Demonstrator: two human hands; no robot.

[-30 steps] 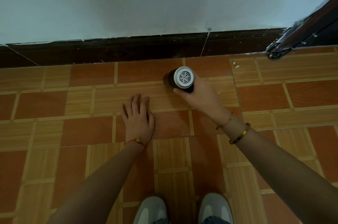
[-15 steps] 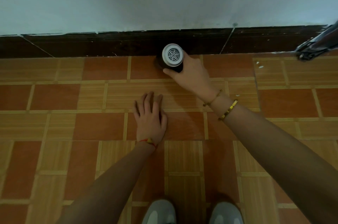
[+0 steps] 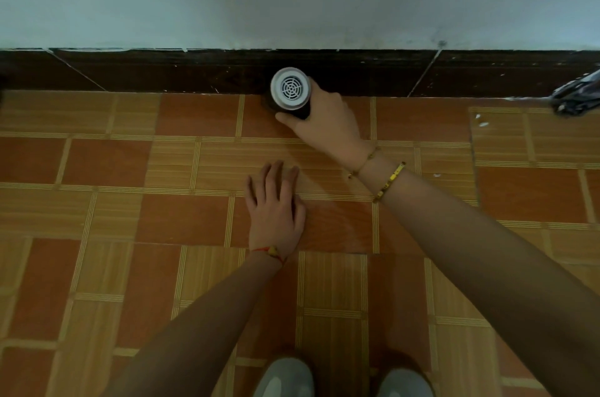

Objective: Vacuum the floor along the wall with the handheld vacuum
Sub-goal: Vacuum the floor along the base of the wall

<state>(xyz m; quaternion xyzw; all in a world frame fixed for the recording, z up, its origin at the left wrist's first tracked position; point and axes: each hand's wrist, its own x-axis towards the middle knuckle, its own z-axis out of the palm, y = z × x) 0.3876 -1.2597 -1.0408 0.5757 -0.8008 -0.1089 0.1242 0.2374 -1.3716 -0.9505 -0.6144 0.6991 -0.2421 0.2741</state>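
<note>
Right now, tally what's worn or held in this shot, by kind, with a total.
Handheld vacuum, gripped by the right hand: 1
Gold bracelets on the right wrist: 2
Red string bracelet on the left wrist, left hand flat on the floor: 1
Grey shoes: 2
Total: 6

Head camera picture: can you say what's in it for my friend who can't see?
A right hand holds a handheld vacuum against the dark baseboard, while the left hand rests flat on the orange tiled floor.
</note>
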